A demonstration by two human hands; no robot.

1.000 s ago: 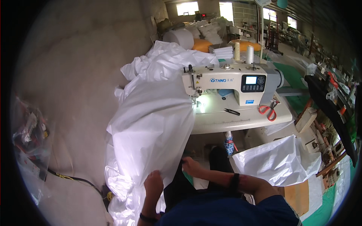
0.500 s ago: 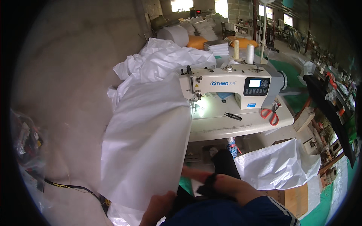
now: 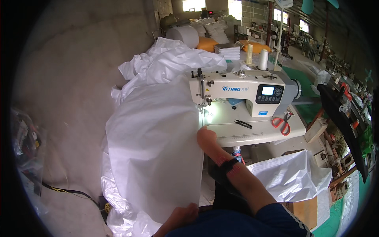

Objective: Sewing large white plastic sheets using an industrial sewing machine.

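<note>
A large white sheet (image 3: 156, 130) hangs over the left end of the sewing table, its right edge running under the head of a white sewing machine (image 3: 233, 85). Just in front of the lit needle area, my right hand (image 3: 206, 137) is closed on that right edge, fingers pressed together. My left hand (image 3: 184, 214) is closed at the sheet's near right corner, close to my body; its fingertips are partly hidden. On the machine bed lie black thread snips (image 3: 243, 124) and red-handled scissors (image 3: 281, 125), both apart from my hands.
Crumpled white sheeting (image 3: 169, 57) is heaped behind the machine's left end. Two thread cones (image 3: 263, 59) stand beyond it. Another white sheet (image 3: 284, 173) lies at the lower right over a cardboard box (image 3: 306, 209). A black cable (image 3: 71, 191) runs along the floor at left.
My right hand has moved up and forward from near my lap to the sheet's right edge by the needle. My left hand has shifted slightly right, and the sheet's near end lies flatter.
</note>
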